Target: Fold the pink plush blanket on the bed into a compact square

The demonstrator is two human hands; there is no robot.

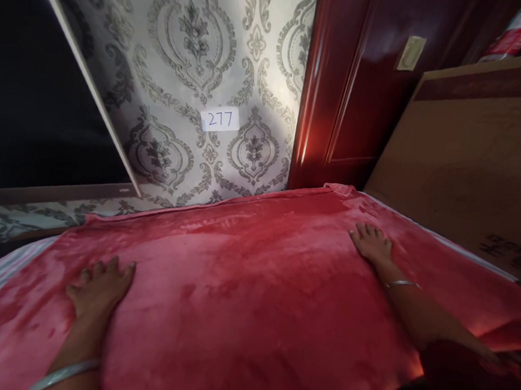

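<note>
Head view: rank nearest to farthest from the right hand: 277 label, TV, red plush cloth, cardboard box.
From the right hand:
1. Red plush cloth: directly under it, touching.
2. Cardboard box: just to its right.
3. 277 label: ahead and left.
4. TV: far left.

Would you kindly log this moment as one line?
left hand: open on red cloth; right hand: open on same cloth; striped fabric: visible at cloth's left edge

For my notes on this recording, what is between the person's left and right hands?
Just red cloth, its sheen patchy, stretches between the left hand and the right hand; the head view shows this.
</note>
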